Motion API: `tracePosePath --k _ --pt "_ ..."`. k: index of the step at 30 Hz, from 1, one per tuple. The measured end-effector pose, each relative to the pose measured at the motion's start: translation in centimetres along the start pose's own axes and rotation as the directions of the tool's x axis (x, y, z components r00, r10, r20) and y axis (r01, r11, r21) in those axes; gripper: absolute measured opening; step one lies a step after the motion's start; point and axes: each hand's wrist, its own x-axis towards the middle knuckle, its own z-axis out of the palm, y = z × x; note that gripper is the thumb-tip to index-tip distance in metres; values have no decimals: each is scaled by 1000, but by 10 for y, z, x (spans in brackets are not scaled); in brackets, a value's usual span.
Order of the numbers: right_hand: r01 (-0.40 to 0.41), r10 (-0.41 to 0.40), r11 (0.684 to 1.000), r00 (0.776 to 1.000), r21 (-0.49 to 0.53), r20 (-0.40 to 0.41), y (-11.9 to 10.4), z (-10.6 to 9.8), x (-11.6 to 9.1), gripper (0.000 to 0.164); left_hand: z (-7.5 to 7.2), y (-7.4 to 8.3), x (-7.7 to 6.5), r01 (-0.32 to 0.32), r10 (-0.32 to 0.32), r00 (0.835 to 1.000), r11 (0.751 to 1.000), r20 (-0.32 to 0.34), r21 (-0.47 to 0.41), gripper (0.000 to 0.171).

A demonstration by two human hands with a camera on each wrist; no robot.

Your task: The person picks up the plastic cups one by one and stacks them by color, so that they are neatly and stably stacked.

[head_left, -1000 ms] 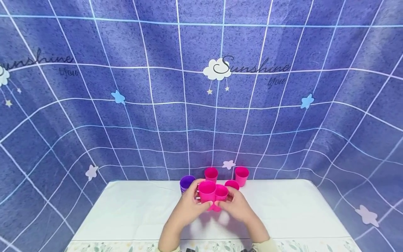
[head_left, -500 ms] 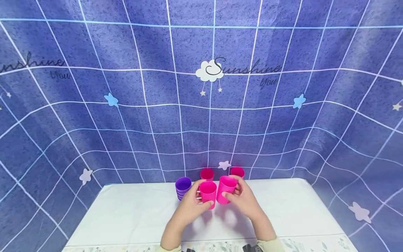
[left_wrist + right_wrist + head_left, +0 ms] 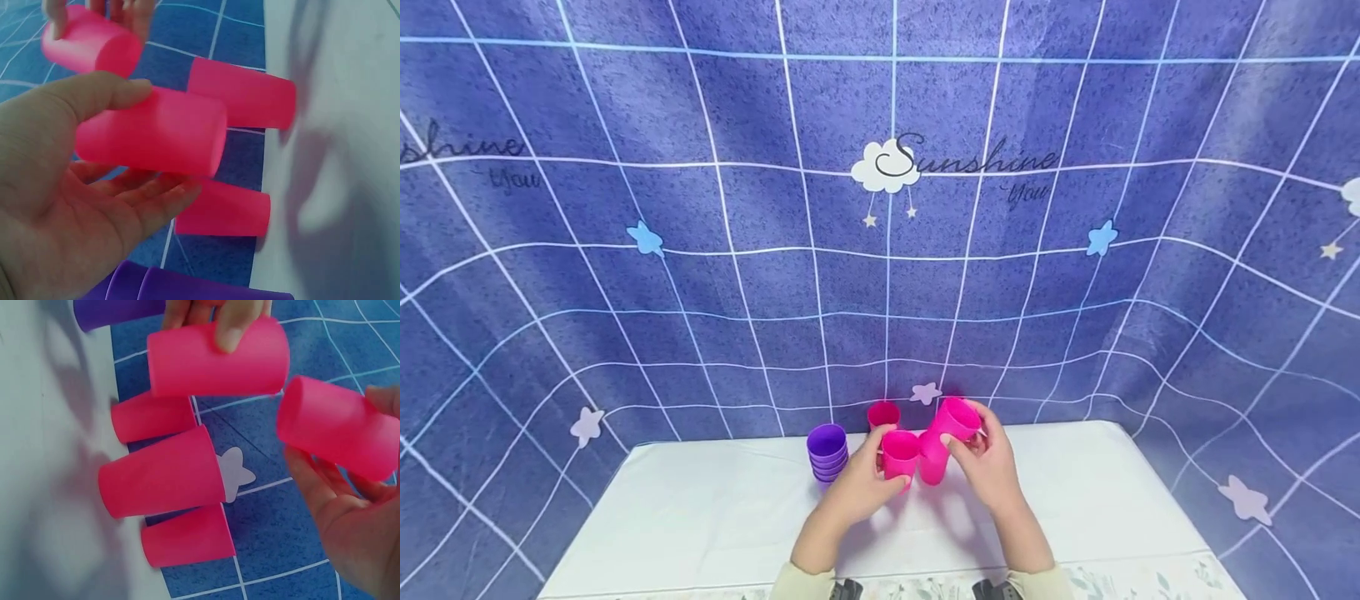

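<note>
My left hand [image 3: 859, 482] holds a pink cup [image 3: 900, 457] upright above the table, its thumb on the near side. In my right hand [image 3: 992, 468] is a second pink cup [image 3: 961, 418], raised higher and tilted, gripped between thumb and fingers. Apart from the two held cups, a pink cup [image 3: 933, 463] stands mouth up on the table, partly covered by the right-hand cup in the head view. Behind it are a back-left pink cup [image 3: 883, 414] and a back-right pink cup [image 3: 187, 537]; the latter is hidden in the head view.
A stack of purple cups [image 3: 827, 454] stands left of my left hand. White cloth covers the table [image 3: 700, 500]. Close behind its back edge hangs a blue checked curtain [image 3: 760, 333] with stars and clouds.
My right hand has drawn its cup away from the left-hand cup, moving it right and up and tilting it. The left hand keeps its cup nearly in place. The view has shifted slightly.
</note>
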Motion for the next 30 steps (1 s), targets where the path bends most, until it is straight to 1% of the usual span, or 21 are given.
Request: tracePosePath --k 2,4,7,11,15,19,23,26,28,30 --pt "6 -6 999 1000 38 -11 -2 4 0 63 0 -2 0 -6 6 1000 1000 5 23 77" --pt "14 -14 997 1000 80 -2 -3 8 -1 65 -1 -3 -2 -14 14 1000 999 4 44 73" --pt "30 -35 992 998 120 44 -3 16 -3 67 -2 -5 -4 -22 21 1000 997 2 76 66" --pt "37 -51 992 992 117 115 2 25 -8 68 -2 -8 -6 -16 15 1000 993 5 119 65" --pt "12 -25 997 985 78 170 9 31 -12 69 -2 -13 -5 -5 2 1000 990 19 142 68" --pt "-16 20 1000 980 -18 196 11 36 -13 68 -3 -18 1 -1 -4 999 992 38 128 67" --pt "-38 63 992 975 -119 211 11 42 -15 67 -2 -22 5 10 -19 997 993 75 115 70" --pt "-62 98 986 968 -157 232 13 48 -18 66 0 -25 3 24 -34 995 994 89 107 75" --pt "-75 117 982 962 -172 246 15 52 -22 65 1 -26 0 25 -33 996 996 82 90 78" --pt "-72 120 980 958 -185 259 17 55 -25 65 2 -28 -3 15 -20 998 997 67 78 79"
